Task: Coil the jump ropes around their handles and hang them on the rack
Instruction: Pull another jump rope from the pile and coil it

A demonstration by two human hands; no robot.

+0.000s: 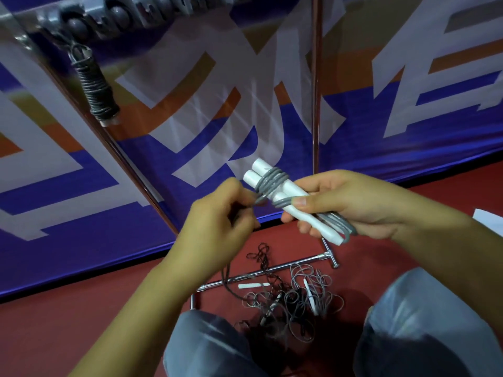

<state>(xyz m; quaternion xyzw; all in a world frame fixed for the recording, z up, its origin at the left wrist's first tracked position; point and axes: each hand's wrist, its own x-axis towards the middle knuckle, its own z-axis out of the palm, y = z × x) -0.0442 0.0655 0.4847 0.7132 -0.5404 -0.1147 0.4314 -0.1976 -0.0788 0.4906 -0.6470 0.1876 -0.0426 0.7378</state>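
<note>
My right hand (343, 202) grips two white jump rope handles (272, 189) held side by side, with grey rope (272, 179) wound a few turns around their upper half. My left hand (220, 210) pinches the free end of that grey rope just left of the handles. A dark rope coiled around its handles (96, 88) hangs from the rack's top bar (114, 14) at the upper left. On the red floor below lies a tangled pile of grey and dark ropes (288, 297) with loose white handles among them.
The rack's chrome posts (315, 85) stand against a blue, white and orange banner (190, 118). Its chrome base bar (272, 270) lies on the red floor under the pile. My knees in grey trousers (424, 317) flank the ropes.
</note>
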